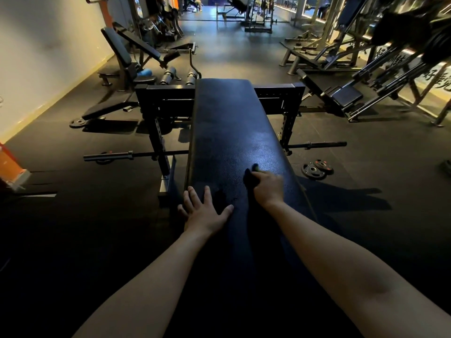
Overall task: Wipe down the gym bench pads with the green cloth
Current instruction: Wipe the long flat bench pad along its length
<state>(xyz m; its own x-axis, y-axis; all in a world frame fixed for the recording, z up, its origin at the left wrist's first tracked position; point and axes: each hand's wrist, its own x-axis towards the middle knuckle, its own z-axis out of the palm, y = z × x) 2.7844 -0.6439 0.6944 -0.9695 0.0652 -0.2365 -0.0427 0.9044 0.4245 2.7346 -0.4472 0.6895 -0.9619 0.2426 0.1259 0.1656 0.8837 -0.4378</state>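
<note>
The left grip (pixel 203 211) is spread flat on the bench pad (pixel 231 132); a dim, half-hidden cloth (pixel 251 177) is clutched in the right grip (pixel 267 186).

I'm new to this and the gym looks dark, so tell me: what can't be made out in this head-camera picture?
Head view:
cloth: mostly covered by the right hand gripping it; too dark to tell its colour.
bench pad: near end lost in shadow between the forearms.
barbell: middle hidden behind the pad.
weight machine, top right: blurred and cut by the edge.
</note>
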